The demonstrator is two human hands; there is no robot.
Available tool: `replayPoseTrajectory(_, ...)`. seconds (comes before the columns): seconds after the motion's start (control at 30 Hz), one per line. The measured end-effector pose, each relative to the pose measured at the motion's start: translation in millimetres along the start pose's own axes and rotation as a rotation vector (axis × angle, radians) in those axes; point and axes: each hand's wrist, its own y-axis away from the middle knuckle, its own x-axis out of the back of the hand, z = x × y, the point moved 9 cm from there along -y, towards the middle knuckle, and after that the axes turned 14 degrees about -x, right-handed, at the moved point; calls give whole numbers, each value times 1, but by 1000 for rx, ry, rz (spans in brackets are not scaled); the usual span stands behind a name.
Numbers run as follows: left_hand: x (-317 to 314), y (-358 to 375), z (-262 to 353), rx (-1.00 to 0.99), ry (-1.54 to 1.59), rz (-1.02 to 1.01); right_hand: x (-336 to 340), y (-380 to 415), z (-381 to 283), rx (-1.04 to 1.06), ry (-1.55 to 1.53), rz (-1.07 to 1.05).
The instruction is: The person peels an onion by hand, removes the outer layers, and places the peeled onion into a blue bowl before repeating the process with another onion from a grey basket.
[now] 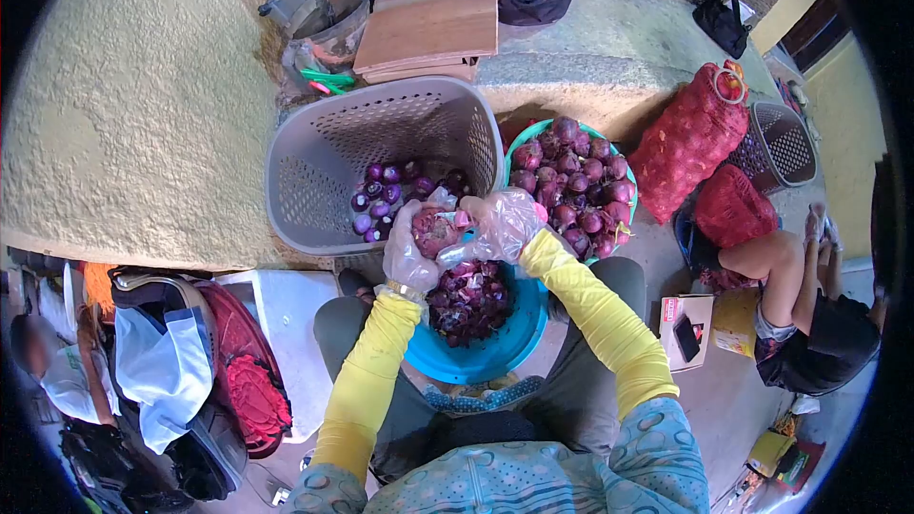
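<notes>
My left hand (409, 249), in a clear plastic glove, is wrapped round a red onion (435, 232) above the blue basin (528, 333). Close against it, my right hand (510, 222), gloved the same way, has its fingers closed. A bit of pink shows near those fingers, but what they grip I cannot make out. Dark red onion skins (468, 305) lie in the basin between my knees. Beyond my hands, peeled purple onions (381, 195) rest in a grey plastic basket (319, 148). Unpeeled red onions (576, 171) fill a turquoise tub (515, 141) to the right.
A full red mesh sack (687, 138) leans at the right, near another basket (785, 143). A seated person (809, 324) is at far right, beside a box with a phone (686, 337). Wooden boards (428, 33) lie on the ledge; bags (176, 371) stand at left.
</notes>
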Motion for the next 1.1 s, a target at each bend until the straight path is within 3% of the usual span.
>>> replayPoseTrajectory(0.07,-5,1,-6,-4,-78,33,-6,0,4,-35,7,10)
replayPoseTrajectory(0.13,-21,6,-46,230,749,364,-9,3,3,-49,-23,15)
replayPoseTrajectory(0.17,-24,5,-44,229,750,364,-9,4,3,-49,-22,15)
replayPoseTrajectory(0.23,-30,4,-34,502,1148,584,-10,7,0,-37,-92,0)
replayPoseTrajectory(0.33,-39,6,-50,646,1313,747,-9,11,-4,-61,-120,12)
replayPoseTrajectory(0.43,-42,6,-53,621,1412,721,-13,10,-2,-71,-98,50)
replayPoseTrajectory(0.57,-36,1,-39,481,1419,543,3,4,-3,-48,-120,29)
replayPoseTrajectory(0.63,-7,-26,25,-39,669,165,20,-1,-5,-33,-177,39)
replayPoseTrajectory(0.67,-16,-26,22,-21,1087,195,19,-4,-1,-34,-156,83)
replayPoseTrajectory(0.7,-17,-22,16,-21,1087,194,25,-4,-3,-35,-156,83)
replayPoseTrajectory(0.77,-4,-14,20,-259,76,97,20,-3,-3,-120,13,-71)
replayPoseTrajectory(0.9,-12,-14,7,-212,57,209,6,0,2,-89,-43,-34)
replayPoseTrajectory(0.97,-35,-6,-35,480,1086,504,6,3,-4,-80,-45,-10)
replayPoseTrajectory(1.1,-30,-6,-31,455,1083,593,-2,10,-6,-79,-93,64)
